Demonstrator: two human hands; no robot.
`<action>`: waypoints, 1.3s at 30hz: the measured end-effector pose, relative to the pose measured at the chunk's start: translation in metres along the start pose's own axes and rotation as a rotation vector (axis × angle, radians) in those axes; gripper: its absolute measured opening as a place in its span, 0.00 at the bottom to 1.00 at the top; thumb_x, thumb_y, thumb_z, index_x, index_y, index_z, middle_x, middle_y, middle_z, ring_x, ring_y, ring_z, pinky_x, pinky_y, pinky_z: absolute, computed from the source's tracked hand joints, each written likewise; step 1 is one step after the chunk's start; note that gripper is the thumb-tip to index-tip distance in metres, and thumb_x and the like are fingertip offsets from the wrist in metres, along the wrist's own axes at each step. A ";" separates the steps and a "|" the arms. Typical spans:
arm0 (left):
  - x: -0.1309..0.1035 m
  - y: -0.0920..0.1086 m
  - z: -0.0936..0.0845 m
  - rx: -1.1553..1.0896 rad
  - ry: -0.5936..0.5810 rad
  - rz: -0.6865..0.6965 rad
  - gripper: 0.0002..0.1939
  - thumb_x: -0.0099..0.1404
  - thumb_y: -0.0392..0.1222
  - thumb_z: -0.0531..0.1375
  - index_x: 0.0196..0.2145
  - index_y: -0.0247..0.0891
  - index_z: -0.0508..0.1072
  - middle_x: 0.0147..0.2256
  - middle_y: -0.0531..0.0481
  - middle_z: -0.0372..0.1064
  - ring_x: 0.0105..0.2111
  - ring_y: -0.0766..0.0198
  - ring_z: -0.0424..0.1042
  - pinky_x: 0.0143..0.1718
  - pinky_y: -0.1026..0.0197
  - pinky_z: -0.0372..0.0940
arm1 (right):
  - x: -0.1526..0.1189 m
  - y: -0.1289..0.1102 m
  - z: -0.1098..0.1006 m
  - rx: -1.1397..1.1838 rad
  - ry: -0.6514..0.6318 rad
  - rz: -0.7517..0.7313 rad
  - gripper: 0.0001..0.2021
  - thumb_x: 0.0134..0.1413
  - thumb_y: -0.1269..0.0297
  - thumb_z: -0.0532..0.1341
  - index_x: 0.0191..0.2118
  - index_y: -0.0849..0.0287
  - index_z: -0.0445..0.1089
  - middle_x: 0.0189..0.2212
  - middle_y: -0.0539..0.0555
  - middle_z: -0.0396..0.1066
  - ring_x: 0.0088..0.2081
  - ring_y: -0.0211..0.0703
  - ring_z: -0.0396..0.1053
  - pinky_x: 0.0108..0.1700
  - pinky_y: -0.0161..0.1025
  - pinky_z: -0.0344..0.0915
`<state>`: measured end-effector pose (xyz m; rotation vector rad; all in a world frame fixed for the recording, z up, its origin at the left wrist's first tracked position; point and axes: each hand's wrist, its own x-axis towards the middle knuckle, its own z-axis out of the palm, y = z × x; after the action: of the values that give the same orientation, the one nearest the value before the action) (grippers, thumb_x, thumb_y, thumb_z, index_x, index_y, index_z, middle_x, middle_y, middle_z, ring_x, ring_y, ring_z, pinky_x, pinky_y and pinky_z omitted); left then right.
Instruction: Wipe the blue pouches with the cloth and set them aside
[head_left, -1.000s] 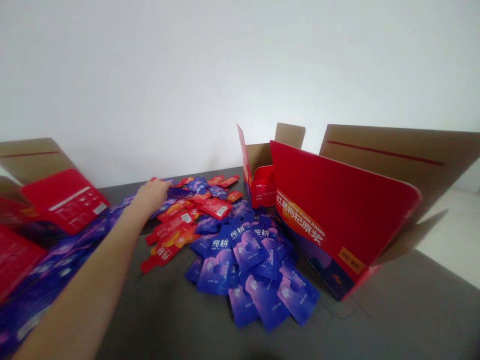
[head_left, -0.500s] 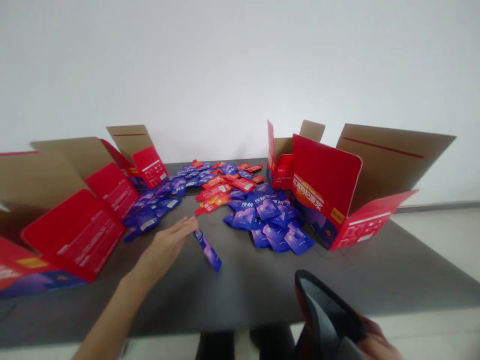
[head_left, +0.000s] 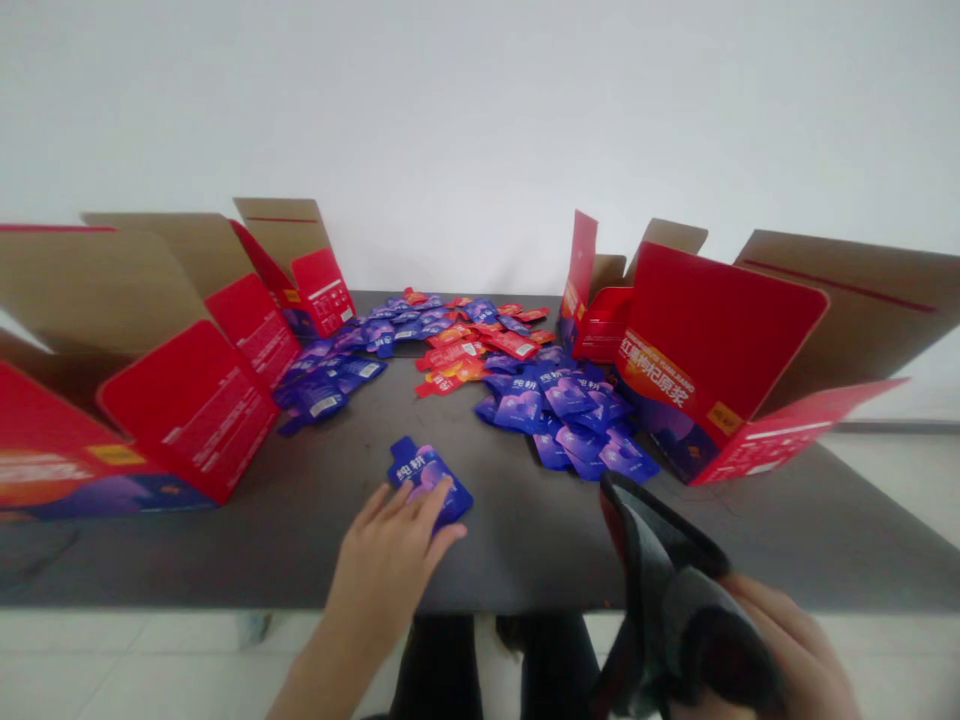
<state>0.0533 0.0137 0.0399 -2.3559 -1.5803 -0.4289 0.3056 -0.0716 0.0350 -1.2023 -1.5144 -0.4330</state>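
My left hand (head_left: 397, 545) rests over a blue-purple pouch (head_left: 420, 472) on the dark table, its fingers spread and touching the pouch's near part. The pouch lies flat with its white print up and its spout end pointing away to the left. At the lower right, my right hand (head_left: 799, 640) is closed around a grey and black handheld device that looks like a barcode scanner (head_left: 660, 590). The device's flared, black-rimmed head points forward over the table edge. Part of the right hand is hidden behind it.
Blue pouches (head_left: 562, 400) are heaped at centre right, with more blue pouches (head_left: 322, 390) at left. Red pouches (head_left: 454, 365) lie between them. Open red cartons (head_left: 187, 420) line the left side, and another open carton (head_left: 705, 350) stands at right.
The pouch was on edge, held by its end in my left hand; now it lies flat under the fingers. The view has shifted, and the scanner appears slightly higher.
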 end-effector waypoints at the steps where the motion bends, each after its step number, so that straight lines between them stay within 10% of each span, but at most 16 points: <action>1: -0.001 0.008 0.001 -0.001 -0.054 -0.009 0.17 0.60 0.44 0.57 0.46 0.37 0.70 0.39 0.43 0.73 0.43 0.51 0.70 0.47 0.48 0.62 | 0.009 -0.003 0.008 -0.003 0.042 -0.027 0.16 0.48 0.78 0.56 0.43 0.56 0.67 0.34 0.54 0.65 0.34 0.44 0.65 0.37 0.43 0.60; 8: -0.015 0.001 0.028 0.043 -0.014 0.123 0.15 0.62 0.30 0.49 0.41 0.34 0.72 0.36 0.42 0.74 0.38 0.56 0.73 0.45 0.51 0.63 | 0.072 -0.029 0.063 0.095 -0.255 -0.247 0.07 0.53 0.73 0.55 0.38 0.59 0.65 0.34 0.54 0.64 0.33 0.38 0.62 0.34 0.36 0.59; 15: -0.051 -0.009 0.018 -0.092 0.183 0.329 0.24 0.56 0.21 0.40 0.39 0.34 0.71 0.34 0.48 0.74 0.35 0.64 0.72 0.40 0.63 0.67 | 0.064 -0.066 0.142 0.126 -1.003 -0.490 0.09 0.59 0.62 0.48 0.35 0.53 0.65 0.29 0.49 0.64 0.30 0.37 0.60 0.31 0.35 0.54; 26: -0.061 -0.014 0.034 -0.131 0.366 0.324 0.19 0.63 0.28 0.42 0.42 0.32 0.69 0.39 0.45 0.72 0.42 0.62 0.70 0.46 0.62 0.64 | 0.071 -0.067 0.230 -0.144 -1.134 -0.433 0.13 0.60 0.63 0.43 0.43 0.51 0.62 0.35 0.52 0.67 0.32 0.41 0.66 0.29 0.35 0.53; 32: -0.060 -0.015 0.027 -0.181 0.239 0.278 0.22 0.57 0.22 0.42 0.42 0.34 0.69 0.37 0.46 0.73 0.39 0.63 0.72 0.41 0.63 0.68 | 0.082 -0.085 0.186 -0.006 -0.982 -0.378 0.13 0.62 0.62 0.41 0.43 0.53 0.61 0.33 0.50 0.64 0.33 0.38 0.63 0.32 0.35 0.53; 39: -0.062 -0.011 0.027 -0.255 0.101 0.223 0.21 0.56 0.22 0.43 0.40 0.34 0.69 0.34 0.46 0.72 0.37 0.60 0.71 0.41 0.57 0.68 | 0.045 -0.078 0.152 -0.018 -1.106 -0.388 0.12 0.60 0.58 0.46 0.46 0.51 0.61 0.37 0.53 0.61 0.36 0.41 0.59 0.35 0.36 0.54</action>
<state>0.0233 -0.0249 -0.0083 -2.6138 -1.2641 -0.7227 0.1663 0.0367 0.0494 -1.2101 -2.7134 0.0198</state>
